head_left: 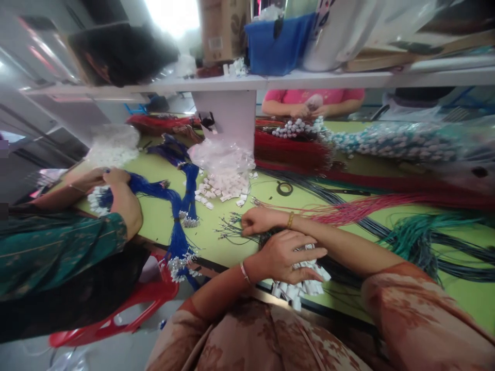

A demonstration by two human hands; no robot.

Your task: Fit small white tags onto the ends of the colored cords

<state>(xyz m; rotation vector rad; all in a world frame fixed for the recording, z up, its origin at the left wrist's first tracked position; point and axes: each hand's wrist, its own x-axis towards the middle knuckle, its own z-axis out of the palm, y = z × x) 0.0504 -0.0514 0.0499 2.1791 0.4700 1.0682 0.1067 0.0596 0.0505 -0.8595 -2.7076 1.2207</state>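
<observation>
My right hand [258, 220] reaches across from the right with a gold bangle at the wrist. It is closed in a fist on thin black wires [231, 230] that fan out to the left on the green table [216, 245]. Just below it, my left hand [286, 255] lies with fingers spread flat on a bundle of white connectors [305, 286] at the table's near edge. Dark wires run from under both hands toward the right.
A person in a green sleeve [58, 247] at the left handles blue wire bundles [176, 216]. Loose white connectors [224, 186], a tape roll [284, 188], red wires [294, 152] and teal wires [417, 234] cover the table. Another person in pink [309, 100] sits opposite. A red stool [127, 304] stands below.
</observation>
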